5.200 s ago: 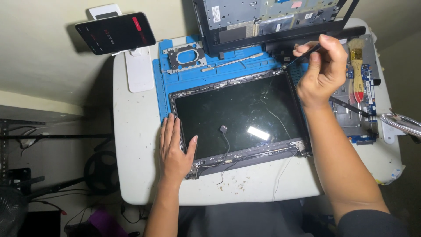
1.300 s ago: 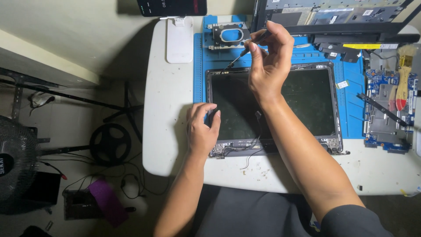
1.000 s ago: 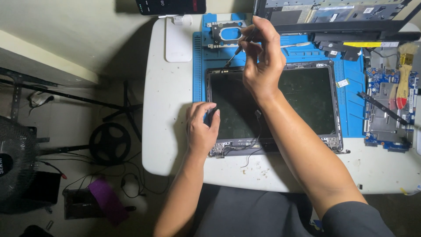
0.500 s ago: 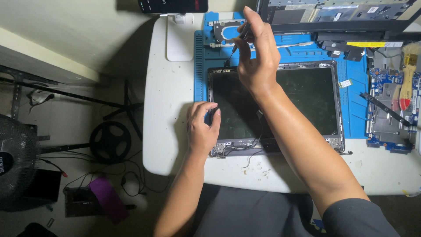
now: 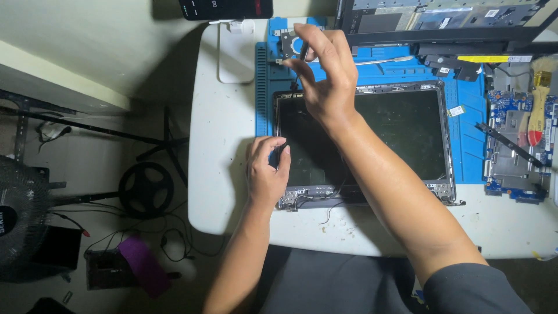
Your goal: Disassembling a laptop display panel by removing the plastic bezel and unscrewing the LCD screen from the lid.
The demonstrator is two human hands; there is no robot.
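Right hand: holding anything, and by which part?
The right hand pinches a thin dark tool near its upper end; the left hand grips the laptop screen edge.

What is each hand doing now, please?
Left hand: fingers curled on the left edge of the screen panel, pressing it.
Right hand: fingers pinched on a thin dark tool above the panel's top-left corner.

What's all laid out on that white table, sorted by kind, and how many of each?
Laptop screen panels: 1
Blue work mats: 1
Laptop base shells: 1
Circuit boards: 1
Brushes: 1
Small metal parts under the right hand: 1
Phones: 1
Total: 7
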